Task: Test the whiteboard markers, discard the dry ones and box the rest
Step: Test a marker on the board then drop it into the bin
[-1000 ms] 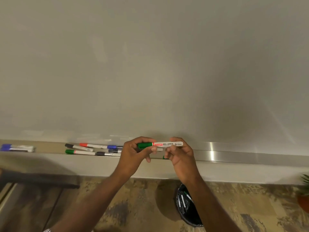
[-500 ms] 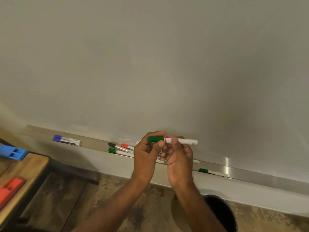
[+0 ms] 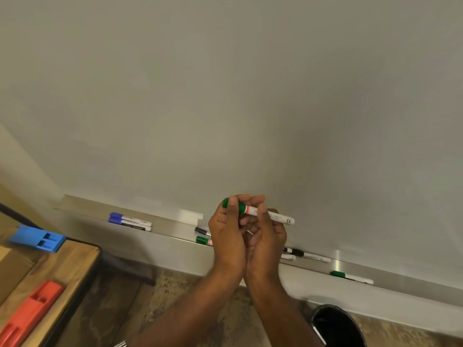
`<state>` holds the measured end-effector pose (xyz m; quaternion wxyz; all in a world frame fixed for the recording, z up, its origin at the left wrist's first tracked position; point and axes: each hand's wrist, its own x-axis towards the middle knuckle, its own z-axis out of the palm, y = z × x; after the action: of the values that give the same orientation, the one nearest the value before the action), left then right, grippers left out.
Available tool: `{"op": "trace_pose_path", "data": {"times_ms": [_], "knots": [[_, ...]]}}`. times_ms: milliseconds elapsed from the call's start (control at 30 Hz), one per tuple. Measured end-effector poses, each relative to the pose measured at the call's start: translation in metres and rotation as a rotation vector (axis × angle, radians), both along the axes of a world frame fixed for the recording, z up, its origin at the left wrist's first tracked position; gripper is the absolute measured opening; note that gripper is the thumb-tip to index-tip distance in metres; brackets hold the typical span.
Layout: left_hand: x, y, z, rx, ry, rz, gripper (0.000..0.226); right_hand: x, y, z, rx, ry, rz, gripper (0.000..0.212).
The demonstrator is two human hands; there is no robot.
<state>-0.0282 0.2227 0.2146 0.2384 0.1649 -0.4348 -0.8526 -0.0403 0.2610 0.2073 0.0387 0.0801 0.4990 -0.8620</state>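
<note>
Both hands hold one white marker with a green cap [image 3: 275,216] in front of the whiteboard [image 3: 225,96]. My left hand [image 3: 229,231] grips the green cap end with thumb on top. My right hand [image 3: 266,236] pinches the white barrel just right of the cap. The cap is on the marker. On the metal tray [image 3: 170,227] lie two blue-capped markers [image 3: 129,221], a black one and a green one [image 3: 203,240] left of my hands, a black one [image 3: 308,255] and a green one [image 3: 350,276] to the right.
A black bin [image 3: 338,326] stands on the floor at the lower right. A wooden table [image 3: 62,266] at the lower left carries a blue tray-like box [image 3: 37,239] and a red one [image 3: 30,311].
The view has swung left and tilted, bringing the table and boxes into sight. My hands have kept hold of the green marker, with the left hand closing over the cap.
</note>
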Motion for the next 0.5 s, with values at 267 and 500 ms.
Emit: {"op": "trace_pose_path", "data": {"times_ms": [267,500], "knots": [[0.001,-0.058,-0.011,0.108,-0.012,-0.022,0.035,0.006,-0.058,-0.006,-0.057,-0.006,-0.060,0.038],[-0.008,-0.097,-0.017,0.170,-0.014,0.075,0.032,0.007,-0.075,-0.011,-0.120,-0.033,-0.204,0.023]]}}
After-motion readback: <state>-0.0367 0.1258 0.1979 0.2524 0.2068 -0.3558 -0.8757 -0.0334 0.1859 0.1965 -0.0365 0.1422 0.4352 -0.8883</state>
